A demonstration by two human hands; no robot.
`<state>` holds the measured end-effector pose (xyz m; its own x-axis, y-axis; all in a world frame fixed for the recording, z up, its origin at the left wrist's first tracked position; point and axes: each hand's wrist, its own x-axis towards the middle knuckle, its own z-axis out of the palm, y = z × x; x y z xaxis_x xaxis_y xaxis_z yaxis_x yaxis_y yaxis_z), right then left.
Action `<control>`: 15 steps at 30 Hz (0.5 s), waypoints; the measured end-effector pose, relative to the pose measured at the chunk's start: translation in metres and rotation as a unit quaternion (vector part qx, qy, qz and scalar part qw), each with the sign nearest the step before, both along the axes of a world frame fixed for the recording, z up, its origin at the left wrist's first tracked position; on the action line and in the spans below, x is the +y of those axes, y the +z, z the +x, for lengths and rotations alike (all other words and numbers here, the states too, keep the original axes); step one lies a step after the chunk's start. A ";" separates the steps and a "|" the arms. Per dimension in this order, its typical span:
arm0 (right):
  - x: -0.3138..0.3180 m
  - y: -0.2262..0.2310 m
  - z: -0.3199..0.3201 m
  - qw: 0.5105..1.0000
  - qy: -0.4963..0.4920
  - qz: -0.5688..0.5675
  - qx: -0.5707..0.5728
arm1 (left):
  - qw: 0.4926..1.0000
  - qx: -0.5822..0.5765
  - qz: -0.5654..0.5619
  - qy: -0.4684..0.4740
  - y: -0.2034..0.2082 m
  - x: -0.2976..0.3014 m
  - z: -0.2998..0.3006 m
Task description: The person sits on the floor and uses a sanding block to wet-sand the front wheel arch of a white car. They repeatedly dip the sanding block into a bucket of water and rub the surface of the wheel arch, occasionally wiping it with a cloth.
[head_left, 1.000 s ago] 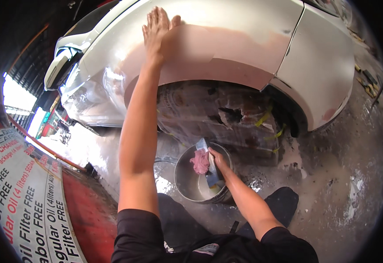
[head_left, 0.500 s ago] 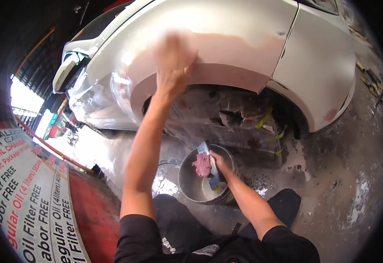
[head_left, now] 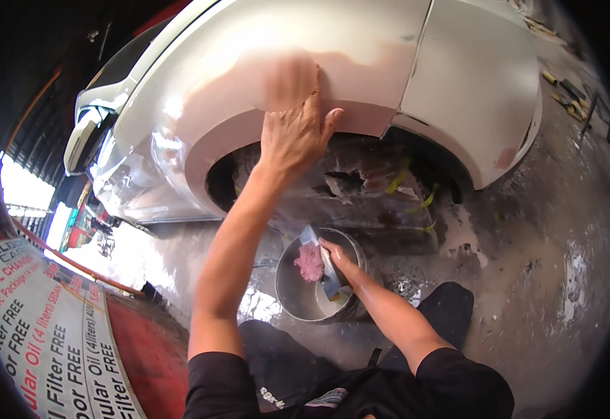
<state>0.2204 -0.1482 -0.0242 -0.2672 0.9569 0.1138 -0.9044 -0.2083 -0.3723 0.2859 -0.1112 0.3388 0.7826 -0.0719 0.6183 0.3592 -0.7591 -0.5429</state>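
My left hand (head_left: 294, 136) lies against the pale car body panel (head_left: 249, 42), just above the wheel arch (head_left: 368, 117). Its thumb and index finger stretch apart; a round blur hides the other fingers, and I see nothing held in it. Pinkish patches mark the panel around it. Lower down, my right hand (head_left: 340, 258) grips a flat, straight-edged grey tool (head_left: 329, 279) over a round bucket (head_left: 282, 297). Against the tool sits a crumpled pink lump (head_left: 310, 262); whether it is cloth or putty I cannot make out. Pale residue shows inside the bucket.
Plastic sheeting (head_left: 319, 199), torn in places, covers the wheel opening, with yellow-green tape (head_left: 397, 178) on it. A printed banner (head_left: 46, 321) stands at the left. Several scraps (head_left: 572, 98) lie on the stained floor (head_left: 514, 279) at the far right.
My left hand has slid right along the panel, its thumb now spread outward. My right hand keeps its hold on the tool over the bucket. The whole view has shifted slightly.
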 end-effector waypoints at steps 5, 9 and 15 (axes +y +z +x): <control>0.002 -0.008 -0.001 0.999 -0.025 -0.013 -0.022 | 0.999 0.001 0.030 -0.034 0.032 0.003 0.057; -0.011 0.014 -0.013 0.995 -0.051 -0.056 -0.064 | 0.997 -0.005 0.052 -0.060 0.037 -0.001 0.073; -0.011 -0.001 0.009 0.994 -0.068 -0.035 -0.078 | 0.969 0.073 -0.173 -0.163 -0.061 -0.040 -0.046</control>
<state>0.2290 -0.1596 -0.0250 -0.1436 0.9896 0.0133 -0.8581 -0.1178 -0.4998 0.2400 -0.1507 0.2779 0.8344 -0.1382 0.5336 0.0082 -0.9648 -0.2627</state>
